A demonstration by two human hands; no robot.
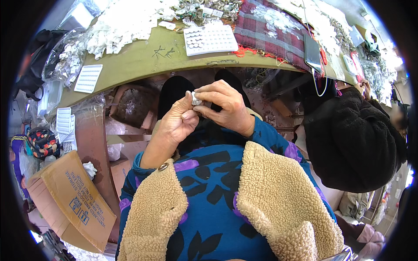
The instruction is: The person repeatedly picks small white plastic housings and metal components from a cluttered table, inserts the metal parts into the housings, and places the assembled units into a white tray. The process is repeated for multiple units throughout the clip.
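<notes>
Above my lap, just off the table's near edge, my two hands meet at a small white plastic piece [196, 100]. My left hand [177, 119] pinches it between thumb and fingers from the left. The fingers of my right hand [226, 105] close on it from the other side. Its exact kind is too small to make out, and fingertips cover much of it. Straight ahead on the green tabletop [139, 65] lies a white tray [210, 40] with rows of small round pieces, some of its slots filled.
White parts [126, 28] are heaped at the far left, with small metal parts [207, 9] beside them. A plaid cloth [270, 32] and a phone [311, 52] lie at right. A cardboard box [72, 202] stands left. A person in black [355, 139] sits at right.
</notes>
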